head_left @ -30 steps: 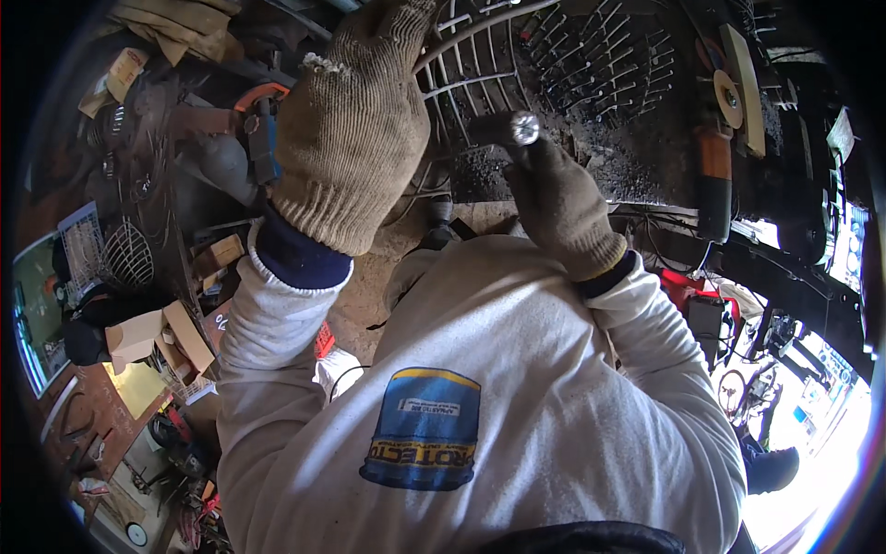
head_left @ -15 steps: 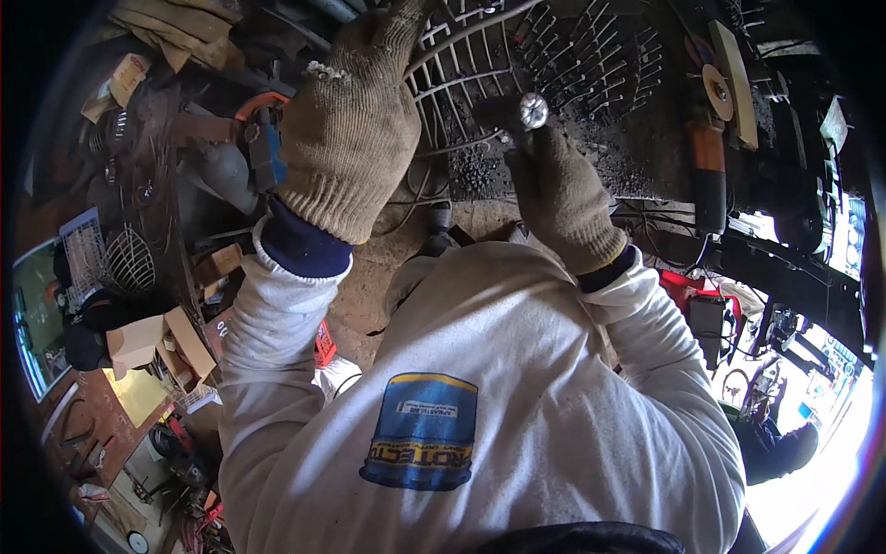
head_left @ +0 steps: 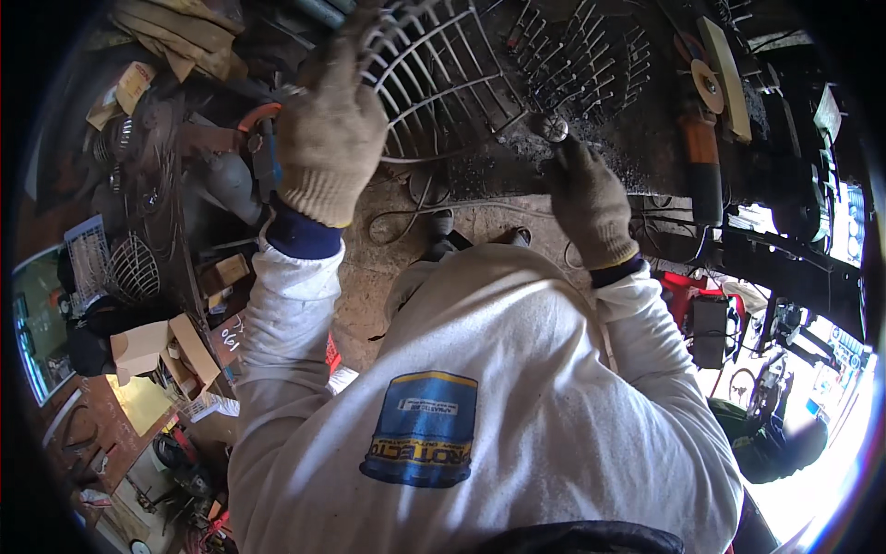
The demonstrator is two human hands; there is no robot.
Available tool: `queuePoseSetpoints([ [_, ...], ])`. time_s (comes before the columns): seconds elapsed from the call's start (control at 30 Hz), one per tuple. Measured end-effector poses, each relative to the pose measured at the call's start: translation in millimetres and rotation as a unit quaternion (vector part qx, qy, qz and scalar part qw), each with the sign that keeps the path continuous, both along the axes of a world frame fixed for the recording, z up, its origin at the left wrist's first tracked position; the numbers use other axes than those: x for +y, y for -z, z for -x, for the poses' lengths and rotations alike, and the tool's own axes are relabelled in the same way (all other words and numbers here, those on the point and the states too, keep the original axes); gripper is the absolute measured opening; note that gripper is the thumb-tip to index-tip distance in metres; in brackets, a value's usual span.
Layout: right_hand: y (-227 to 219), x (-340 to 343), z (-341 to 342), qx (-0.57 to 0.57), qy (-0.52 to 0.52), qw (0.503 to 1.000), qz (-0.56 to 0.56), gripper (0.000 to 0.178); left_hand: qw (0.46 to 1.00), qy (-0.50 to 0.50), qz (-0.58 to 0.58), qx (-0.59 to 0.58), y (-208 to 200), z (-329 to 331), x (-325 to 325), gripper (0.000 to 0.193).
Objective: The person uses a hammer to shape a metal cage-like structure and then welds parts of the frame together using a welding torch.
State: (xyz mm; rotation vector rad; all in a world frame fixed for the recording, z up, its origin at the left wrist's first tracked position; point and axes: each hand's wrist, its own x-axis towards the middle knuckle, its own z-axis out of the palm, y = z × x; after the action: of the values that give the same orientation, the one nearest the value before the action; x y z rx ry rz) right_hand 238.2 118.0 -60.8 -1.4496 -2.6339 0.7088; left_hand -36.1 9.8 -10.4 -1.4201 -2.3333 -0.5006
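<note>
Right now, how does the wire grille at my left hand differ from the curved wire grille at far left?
The near grille looks larger in view; the far-left grille looks smaller. Your gloved left hand is at the near grille's edge, while the far-left grille sits untouched. Both are open grids of crossing wires with curved outlines.

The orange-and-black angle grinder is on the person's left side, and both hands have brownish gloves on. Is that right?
Not quite: the orange-and-black angle grinder is on the person's right side, as the head view shows. The rest is right: the left hand and right hand both have brownish gloves on.
</note>
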Motion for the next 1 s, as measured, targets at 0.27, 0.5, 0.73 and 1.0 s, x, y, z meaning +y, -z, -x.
queuePoseSetpoints([
  [0.27,-9.7,15.8,-19.1,0.047,-0.028,0.986,-0.159,0.047,0.720,0.067,-0.210,-0.658,-10.1,36.9,-31.6,0.043],
  [0.5,-72.0,33.3,19.0,0.507,-0.126,0.850,-0.073,0.075,0.550,-0.005,-0.175,-0.816,6.6,26.4,-47.8,0.025],
  [0.73,-96.5,30.1,13.1,0.587,-0.056,0.724,0.356,0.056,0.377,0.117,-0.140,-0.908,14.9,-0.9,-29.6,0.032],
  [1.0,-103.7,23.8,8.4,0.502,0.032,0.804,0.318,0.040,0.843,0.163,-0.040,-0.511,-43.5,-17.7,-14.9,0.041],
])
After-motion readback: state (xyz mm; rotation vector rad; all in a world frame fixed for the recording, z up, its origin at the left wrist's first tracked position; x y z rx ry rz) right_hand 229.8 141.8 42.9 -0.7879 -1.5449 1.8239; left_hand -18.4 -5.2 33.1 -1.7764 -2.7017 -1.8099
